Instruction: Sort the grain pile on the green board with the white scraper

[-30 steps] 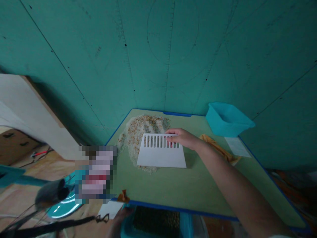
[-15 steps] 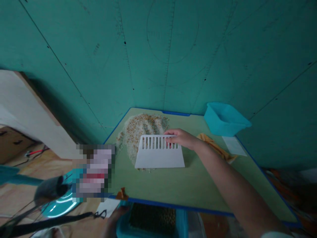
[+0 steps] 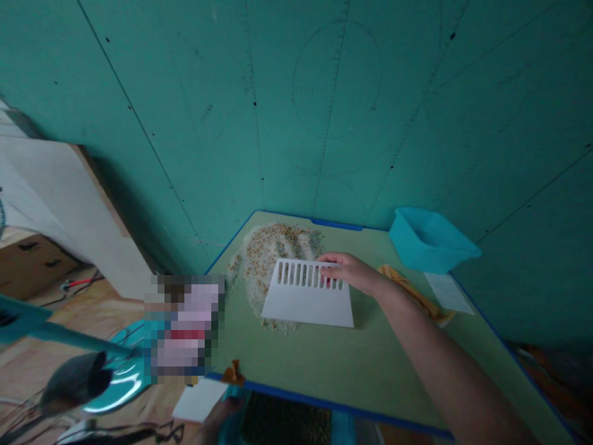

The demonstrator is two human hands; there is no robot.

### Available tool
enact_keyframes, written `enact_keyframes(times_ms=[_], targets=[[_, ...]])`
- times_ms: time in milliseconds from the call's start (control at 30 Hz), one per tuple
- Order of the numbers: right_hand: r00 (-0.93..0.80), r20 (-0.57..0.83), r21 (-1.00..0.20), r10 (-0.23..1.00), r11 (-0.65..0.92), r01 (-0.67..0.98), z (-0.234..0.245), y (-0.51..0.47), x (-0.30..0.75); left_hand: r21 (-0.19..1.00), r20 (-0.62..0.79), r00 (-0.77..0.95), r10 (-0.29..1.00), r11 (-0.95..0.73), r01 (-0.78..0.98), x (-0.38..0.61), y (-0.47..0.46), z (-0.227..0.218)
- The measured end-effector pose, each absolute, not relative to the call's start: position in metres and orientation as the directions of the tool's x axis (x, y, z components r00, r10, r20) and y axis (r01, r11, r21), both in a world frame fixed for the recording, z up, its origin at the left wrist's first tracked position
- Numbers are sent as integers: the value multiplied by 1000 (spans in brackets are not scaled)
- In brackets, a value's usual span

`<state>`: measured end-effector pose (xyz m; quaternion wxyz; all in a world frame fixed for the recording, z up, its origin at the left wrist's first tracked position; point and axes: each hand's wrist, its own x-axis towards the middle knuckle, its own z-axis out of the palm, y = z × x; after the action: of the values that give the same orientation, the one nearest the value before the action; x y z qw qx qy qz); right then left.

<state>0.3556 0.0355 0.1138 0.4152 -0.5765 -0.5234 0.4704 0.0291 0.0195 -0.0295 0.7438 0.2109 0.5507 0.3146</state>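
Note:
My right hand (image 3: 349, 272) is closed on the slotted top edge of a white plastic scraper (image 3: 308, 304), its fingers partly through the slots. The scraper stands tilted on the table, its wide lower edge toward me. Behind it and to its left lies a spread pile of pale grains mixed with brown, bean-like seeds (image 3: 264, 253). Below the table's front edge, my left hand (image 3: 226, 409) grips the left rim of a blue bin (image 3: 343, 426) holding dark and tan grains. The table edge hides part of the bin, and the left fingers show only dimly.
The pale green table (image 3: 315, 358) has a blue edge and stands against a green wall. At its right are an empty blue tub (image 3: 433, 244), a mustard cloth (image 3: 417, 296) and white paper (image 3: 448, 293). A brown scrap (image 3: 234, 372) sits at the front left edge.
The view has shifted, so the table appears lower and farther right. My right hand still holds the scraper near the pile. My left hand stays at the bin's rim.

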Motion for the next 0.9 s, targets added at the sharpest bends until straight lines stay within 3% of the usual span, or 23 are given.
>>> enact_keyframes(times_ms=[433, 633, 900], targets=[[-27, -128, -977, 991, -121, 176, 116, 35, 347, 748, -601, 169, 781, 624, -226, 45, 11, 18], [-53, -140, -981, 989, -131, 144, 118, 35, 343, 640, -628, 367, 686, 724, -260, 34, 14, -5], [-118, -145, -979, 982, -125, 161, 113, 34, 335, 586, -682, 354, 641, 767, -260, 24, 20, -10]])
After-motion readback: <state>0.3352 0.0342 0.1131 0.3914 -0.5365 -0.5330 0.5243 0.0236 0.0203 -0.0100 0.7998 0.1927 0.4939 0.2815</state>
